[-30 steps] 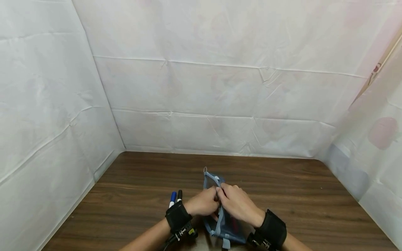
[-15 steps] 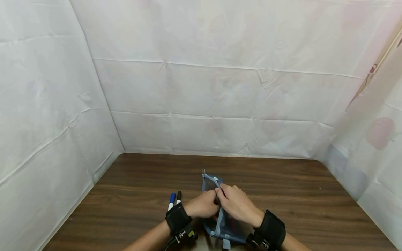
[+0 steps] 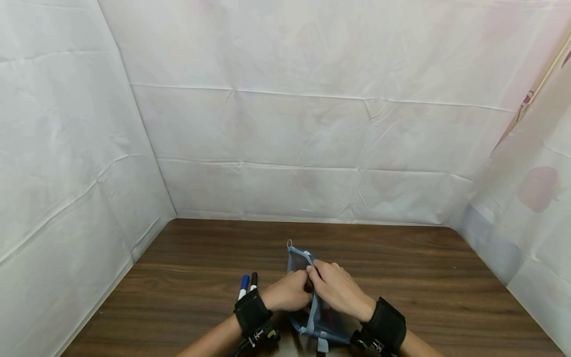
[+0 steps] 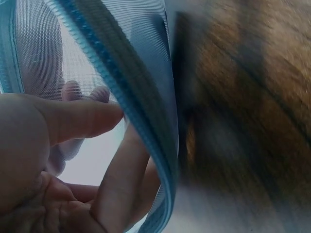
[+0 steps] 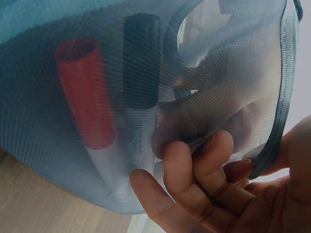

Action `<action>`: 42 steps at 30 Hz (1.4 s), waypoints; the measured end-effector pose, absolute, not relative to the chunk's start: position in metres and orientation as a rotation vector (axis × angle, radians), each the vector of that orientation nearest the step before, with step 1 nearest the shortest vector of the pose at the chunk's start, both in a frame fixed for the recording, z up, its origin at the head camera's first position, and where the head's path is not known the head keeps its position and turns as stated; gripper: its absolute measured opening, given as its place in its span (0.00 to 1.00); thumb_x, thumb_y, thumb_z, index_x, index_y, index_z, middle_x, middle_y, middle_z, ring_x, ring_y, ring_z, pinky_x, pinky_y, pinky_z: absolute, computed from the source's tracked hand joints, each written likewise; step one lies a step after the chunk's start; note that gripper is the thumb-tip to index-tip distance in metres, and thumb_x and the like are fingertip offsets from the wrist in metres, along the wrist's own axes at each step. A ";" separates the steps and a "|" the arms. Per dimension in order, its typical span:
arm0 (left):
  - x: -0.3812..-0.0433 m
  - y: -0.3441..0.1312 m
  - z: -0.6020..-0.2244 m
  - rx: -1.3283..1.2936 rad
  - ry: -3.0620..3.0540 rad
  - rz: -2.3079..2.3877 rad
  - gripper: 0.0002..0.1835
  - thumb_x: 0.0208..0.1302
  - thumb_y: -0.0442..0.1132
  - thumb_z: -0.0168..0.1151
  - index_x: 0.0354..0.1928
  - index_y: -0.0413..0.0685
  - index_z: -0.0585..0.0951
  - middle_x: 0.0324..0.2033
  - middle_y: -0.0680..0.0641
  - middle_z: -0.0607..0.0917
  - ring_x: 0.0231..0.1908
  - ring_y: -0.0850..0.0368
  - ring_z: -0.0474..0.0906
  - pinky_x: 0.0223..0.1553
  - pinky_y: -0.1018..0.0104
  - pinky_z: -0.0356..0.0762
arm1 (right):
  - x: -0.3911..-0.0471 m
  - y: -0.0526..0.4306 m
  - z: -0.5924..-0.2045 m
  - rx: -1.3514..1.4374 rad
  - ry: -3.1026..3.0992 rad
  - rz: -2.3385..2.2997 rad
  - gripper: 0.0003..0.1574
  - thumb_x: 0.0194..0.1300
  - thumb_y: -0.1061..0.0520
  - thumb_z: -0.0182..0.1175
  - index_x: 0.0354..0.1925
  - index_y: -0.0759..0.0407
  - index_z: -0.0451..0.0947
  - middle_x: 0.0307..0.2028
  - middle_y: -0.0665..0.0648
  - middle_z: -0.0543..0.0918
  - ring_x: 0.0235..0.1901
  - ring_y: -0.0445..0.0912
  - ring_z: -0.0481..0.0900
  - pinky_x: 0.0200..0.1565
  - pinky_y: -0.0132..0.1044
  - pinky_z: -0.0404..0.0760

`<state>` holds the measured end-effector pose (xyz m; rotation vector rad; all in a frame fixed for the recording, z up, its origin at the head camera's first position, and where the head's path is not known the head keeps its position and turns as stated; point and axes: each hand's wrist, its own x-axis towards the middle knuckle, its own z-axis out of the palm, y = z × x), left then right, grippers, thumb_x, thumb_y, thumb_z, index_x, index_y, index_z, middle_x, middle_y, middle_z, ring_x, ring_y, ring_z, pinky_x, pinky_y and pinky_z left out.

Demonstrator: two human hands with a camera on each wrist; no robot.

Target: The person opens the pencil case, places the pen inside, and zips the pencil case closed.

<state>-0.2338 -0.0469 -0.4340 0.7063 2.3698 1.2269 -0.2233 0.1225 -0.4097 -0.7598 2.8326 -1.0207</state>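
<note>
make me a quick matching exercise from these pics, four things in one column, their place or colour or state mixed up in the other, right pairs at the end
Things
1. red-capped marker
2. blue-capped marker
3. mesh pouch
4. tabletop

Place, colour or state
A. brown, with a wood grain
B. outside the mesh pouch, next to the left wristband
C. blue-grey with a zipper, gripped by the right hand
D. inside the mesh pouch, showing through its side

Right pairs
1-D
2-B
3-C
4-A
</note>
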 end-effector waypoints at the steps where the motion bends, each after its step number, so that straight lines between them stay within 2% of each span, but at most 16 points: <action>1: -0.233 -0.047 -0.434 0.719 2.389 1.217 0.08 0.66 0.27 0.55 0.37 0.49 0.79 0.26 0.52 0.81 0.23 0.61 0.79 0.25 0.69 0.77 | -0.223 0.122 -0.410 -0.758 2.834 -1.022 0.24 0.82 0.49 0.41 0.27 0.53 0.68 0.16 0.49 0.64 0.12 0.39 0.58 0.17 0.29 0.55; 7: -0.231 -0.047 -0.434 0.754 2.509 1.121 0.07 0.63 0.32 0.58 0.41 0.52 0.78 0.22 0.56 0.78 0.19 0.64 0.75 0.21 0.72 0.71 | -0.224 0.123 -0.409 -0.766 2.863 -1.014 0.24 0.82 0.49 0.41 0.26 0.54 0.68 0.17 0.49 0.64 0.12 0.39 0.59 0.17 0.29 0.56; 16: -0.231 -0.046 -0.432 0.698 2.467 1.147 0.10 0.67 0.35 0.59 0.49 0.50 0.77 0.22 0.54 0.80 0.18 0.61 0.77 0.20 0.68 0.73 | -0.225 0.124 -0.409 -0.750 2.850 -1.029 0.24 0.82 0.48 0.42 0.27 0.54 0.68 0.16 0.49 0.63 0.13 0.39 0.58 0.18 0.29 0.55; 29: -0.233 -0.045 -0.433 0.692 2.494 1.075 0.07 0.66 0.38 0.62 0.44 0.50 0.77 0.24 0.55 0.80 0.20 0.61 0.78 0.21 0.68 0.74 | -0.227 0.126 -0.410 -0.745 2.829 -1.062 0.25 0.82 0.47 0.41 0.27 0.55 0.68 0.16 0.49 0.63 0.12 0.39 0.57 0.18 0.29 0.55; 33: -0.234 -0.045 -0.433 0.716 2.490 1.079 0.07 0.65 0.35 0.61 0.44 0.50 0.77 0.24 0.54 0.79 0.20 0.61 0.77 0.21 0.68 0.73 | -0.227 0.126 -0.411 -0.739 2.839 -1.049 0.24 0.82 0.47 0.41 0.27 0.54 0.68 0.16 0.49 0.63 0.13 0.40 0.58 0.18 0.30 0.55; 39: -0.235 -0.048 -0.429 0.803 2.539 1.143 0.13 0.61 0.29 0.59 0.46 0.50 0.76 0.26 0.55 0.78 0.22 0.64 0.74 0.23 0.71 0.72 | -0.229 0.124 -0.411 -0.697 2.892 -0.999 0.24 0.81 0.48 0.42 0.26 0.53 0.69 0.17 0.48 0.65 0.13 0.39 0.62 0.17 0.29 0.57; 42: -0.236 -0.054 -0.424 0.799 2.566 1.159 0.08 0.64 0.31 0.58 0.43 0.49 0.75 0.25 0.54 0.77 0.21 0.64 0.73 0.22 0.71 0.71 | -0.231 0.122 -0.412 -0.695 2.905 -0.983 0.24 0.81 0.47 0.42 0.26 0.52 0.69 0.17 0.48 0.65 0.13 0.39 0.62 0.17 0.29 0.57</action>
